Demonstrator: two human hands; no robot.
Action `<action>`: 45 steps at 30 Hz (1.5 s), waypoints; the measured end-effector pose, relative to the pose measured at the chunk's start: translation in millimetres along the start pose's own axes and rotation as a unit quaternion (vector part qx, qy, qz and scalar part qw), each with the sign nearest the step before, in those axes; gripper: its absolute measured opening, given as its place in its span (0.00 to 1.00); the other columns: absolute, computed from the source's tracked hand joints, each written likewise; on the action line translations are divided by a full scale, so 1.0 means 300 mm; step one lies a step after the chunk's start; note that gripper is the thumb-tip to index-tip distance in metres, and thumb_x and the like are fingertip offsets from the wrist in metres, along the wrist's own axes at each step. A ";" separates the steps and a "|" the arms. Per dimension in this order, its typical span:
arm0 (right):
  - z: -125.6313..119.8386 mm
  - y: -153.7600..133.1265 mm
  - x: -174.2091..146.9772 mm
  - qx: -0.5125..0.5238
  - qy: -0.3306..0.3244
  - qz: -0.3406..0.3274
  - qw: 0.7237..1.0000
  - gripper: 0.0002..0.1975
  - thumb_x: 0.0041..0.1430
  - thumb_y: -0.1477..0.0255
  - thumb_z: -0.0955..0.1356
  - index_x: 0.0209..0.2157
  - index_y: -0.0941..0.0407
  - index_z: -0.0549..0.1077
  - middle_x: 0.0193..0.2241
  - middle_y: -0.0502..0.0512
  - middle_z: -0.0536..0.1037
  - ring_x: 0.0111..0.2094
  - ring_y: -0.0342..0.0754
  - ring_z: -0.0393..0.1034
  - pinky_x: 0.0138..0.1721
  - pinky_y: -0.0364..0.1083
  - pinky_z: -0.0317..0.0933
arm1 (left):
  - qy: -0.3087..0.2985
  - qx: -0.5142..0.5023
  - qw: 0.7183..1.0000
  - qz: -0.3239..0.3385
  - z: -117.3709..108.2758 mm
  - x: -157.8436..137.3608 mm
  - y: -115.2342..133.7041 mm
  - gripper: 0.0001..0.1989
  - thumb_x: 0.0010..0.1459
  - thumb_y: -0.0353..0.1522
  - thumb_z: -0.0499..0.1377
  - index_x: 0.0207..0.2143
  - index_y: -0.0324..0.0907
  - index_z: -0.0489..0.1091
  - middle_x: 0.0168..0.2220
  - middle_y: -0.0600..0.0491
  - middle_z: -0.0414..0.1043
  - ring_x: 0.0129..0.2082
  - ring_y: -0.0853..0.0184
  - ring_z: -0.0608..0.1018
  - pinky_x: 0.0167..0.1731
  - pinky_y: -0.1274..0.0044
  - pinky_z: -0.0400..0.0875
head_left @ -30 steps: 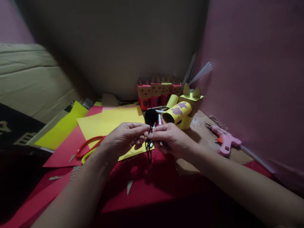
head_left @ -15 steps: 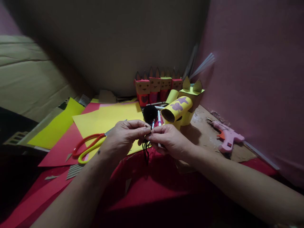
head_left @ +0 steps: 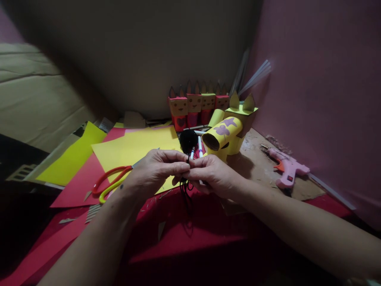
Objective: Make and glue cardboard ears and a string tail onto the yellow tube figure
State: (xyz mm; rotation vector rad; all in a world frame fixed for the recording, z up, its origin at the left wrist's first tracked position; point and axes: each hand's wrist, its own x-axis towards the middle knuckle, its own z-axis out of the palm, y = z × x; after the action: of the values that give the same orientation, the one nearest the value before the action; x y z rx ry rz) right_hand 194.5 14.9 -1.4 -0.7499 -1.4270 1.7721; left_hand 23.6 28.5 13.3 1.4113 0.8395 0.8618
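Black yarn (head_left: 186,191) hangs in loops below my fingertips, with a short bit showing between the two hands. My left hand (head_left: 162,169) pinches it between thumb and forefinger. From the other side my right hand (head_left: 210,173) pinches the same yarn, its fingertips touching the left ones. Just behind the hands rests a black yarn ball (head_left: 188,142), and beside it two white markers (head_left: 200,146) stick up from behind my fingers. Scissors (head_left: 110,179) with red and yellow handles lie by my left wrist, their blades partly covered by that hand.
Yellow paper (head_left: 133,145) and red paper (head_left: 77,180) spread on the left. A yellow tube (head_left: 224,133) with purple shapes leans by an eared cardboard figure (head_left: 242,119). Several similar figures (head_left: 195,107) stand behind. A pink glue gun (head_left: 287,167) lies on cardboard (head_left: 256,169) at the right.
The yarn loops under my hands hang slightly lower, and a bit of yarn now shows above the fingertips. Both hands stay pinched together in nearly the same place.
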 end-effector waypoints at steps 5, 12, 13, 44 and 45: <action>-0.018 0.002 0.009 0.006 -0.008 -0.014 1.000 0.12 0.51 0.69 0.71 0.19 0.59 0.70 0.08 0.41 0.62 0.10 0.34 0.50 0.13 0.39 0.40 | 0.027 -0.011 0.999 0.033 0.007 0.000 -0.001 0.03 0.50 0.31 0.66 0.27 0.41 0.76 0.22 0.56 0.70 0.21 0.75 0.69 0.22 0.81 0.63; -0.040 0.016 0.019 0.053 -0.035 -0.002 0.998 0.16 0.56 0.60 0.69 0.27 0.61 0.72 0.18 0.47 0.71 0.13 0.34 0.57 0.13 0.37 0.45 | 0.101 0.059 0.989 0.090 0.012 -0.003 0.002 0.01 0.51 0.30 0.65 0.27 0.42 0.76 0.22 0.56 0.71 0.21 0.75 0.68 0.22 0.81 0.61; -0.041 0.018 0.021 0.061 -0.040 -0.001 0.997 0.17 0.57 0.59 0.69 0.27 0.61 0.72 0.20 0.49 0.72 0.13 0.34 0.57 0.12 0.37 0.46 | 0.109 0.069 0.987 0.097 0.013 -0.004 0.002 0.00 0.51 0.30 0.65 0.28 0.42 0.77 0.22 0.56 0.71 0.22 0.75 0.68 0.22 0.81 0.61; -0.006 0.014 0.047 -0.046 -0.031 0.007 0.998 0.07 0.52 0.71 0.73 0.28 0.59 0.72 0.11 0.39 0.58 0.11 0.34 0.43 0.10 0.38 0.36 | 0.231 0.076 0.942 0.231 0.025 0.030 -0.021 0.03 0.46 0.27 0.66 0.25 0.43 0.78 0.21 0.58 0.72 0.21 0.77 0.69 0.22 0.84 0.62; -0.005 0.015 0.048 -0.048 -0.030 0.009 0.998 0.07 0.52 0.70 0.73 0.28 0.59 0.73 0.10 0.39 0.56 0.10 0.34 0.43 0.10 0.38 0.36 | 0.231 0.079 0.942 0.229 0.028 0.028 -0.021 0.03 0.46 0.27 0.66 0.25 0.43 0.78 0.22 0.58 0.73 0.22 0.76 0.70 0.23 0.84 0.63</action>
State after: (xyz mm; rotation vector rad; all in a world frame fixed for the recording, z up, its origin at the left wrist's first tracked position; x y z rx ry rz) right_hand 186.8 27.1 -6.1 -0.7674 -1.5601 1.7632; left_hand 35.0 32.3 7.1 1.6016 0.9589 1.5558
